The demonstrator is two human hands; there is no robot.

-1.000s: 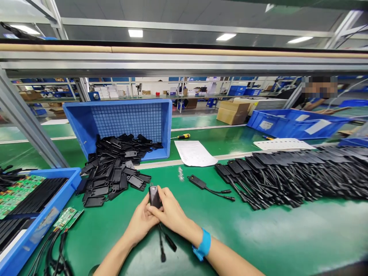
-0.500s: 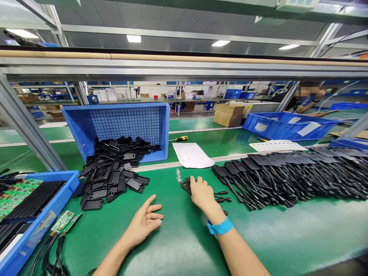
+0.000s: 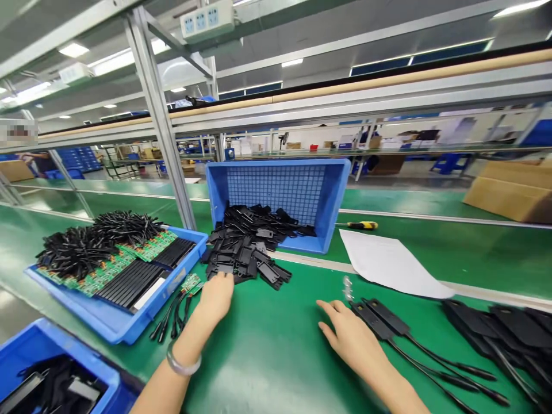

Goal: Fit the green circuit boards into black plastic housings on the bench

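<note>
My left hand (image 3: 219,296) reaches to the front of a heap of black plastic housings (image 3: 239,253), its fingers closed on the near edge of one housing (image 3: 225,269). The heap spills out of a blue crate (image 3: 332,213) tipped on its side. My right hand (image 3: 347,336) is over the green bench with fingers apart and nothing in it. Just beyond and right of it lie two black cased units with cables (image 3: 388,316). Small clear pieces (image 3: 347,287) rest near its fingertips.
A blue tray (image 3: 196,253) at left holds green circuit boards and black cables; loose boards (image 3: 191,283) lie beside it. Another blue bin (image 3: 99,368) stands front left. A paper sheet (image 3: 388,261), a screwdriver (image 3: 363,225) and more cased units (image 3: 513,328) are on the right.
The view has turned left. My left hand has moved forward to the heap of housings. My right hand has let go of the cased unit and drawn back from it.
</note>
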